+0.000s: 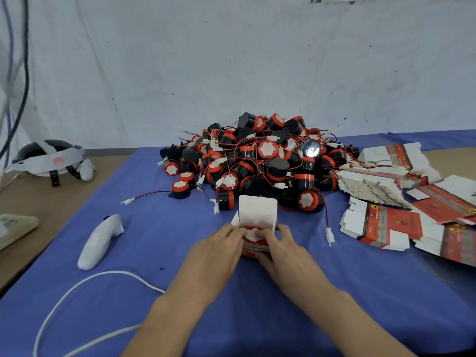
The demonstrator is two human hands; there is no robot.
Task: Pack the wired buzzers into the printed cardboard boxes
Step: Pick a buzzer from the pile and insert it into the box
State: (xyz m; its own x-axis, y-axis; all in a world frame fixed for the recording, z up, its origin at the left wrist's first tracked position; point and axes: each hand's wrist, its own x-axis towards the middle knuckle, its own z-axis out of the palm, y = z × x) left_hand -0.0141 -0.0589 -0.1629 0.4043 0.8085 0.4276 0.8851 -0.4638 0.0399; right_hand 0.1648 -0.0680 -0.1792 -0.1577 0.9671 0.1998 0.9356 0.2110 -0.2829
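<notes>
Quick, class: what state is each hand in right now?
Left hand: grips the printed box, its flap open.
Right hand: grips the same box, buzzer inside.

Buzzer pile (pixel 257 161) ctr-back, open box (pixel 257 210) in front w/ buzzer (pixel 253 231) inside, flat boxes (pixel 381 225) right, controller (pixel 99 240) left.

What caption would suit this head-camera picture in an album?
The left hand and right hand grip an open printed box with a buzzer inside, before the buzzer pile.
</notes>
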